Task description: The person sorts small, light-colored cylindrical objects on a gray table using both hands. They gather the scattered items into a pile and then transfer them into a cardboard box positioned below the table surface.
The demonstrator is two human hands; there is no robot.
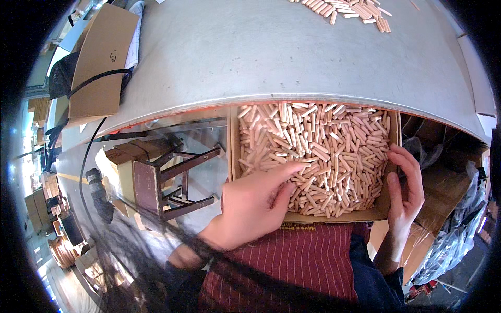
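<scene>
An open cardboard box (231,141), filled with short pale wooden dowels (334,156), sits at my lap against the table's near edge. Over its near left part is my left hand (255,201), with the index fingertip among the dowels. That index finger is stretched out and the thumb stands apart from it; the other fingers are mostly hidden beneath the hand. On the box's right side, my right hand (409,190) grips the wall, its fingertips and thumb curling over the rim.
More dowels (355,9) lie heaped at the far side of the grey table (292,57). A brown stool (146,182) lies on its side to the left, below a cardboard piece (104,62) and a black cable (86,161). Clear plastic sheeting (454,235) hangs at the right.
</scene>
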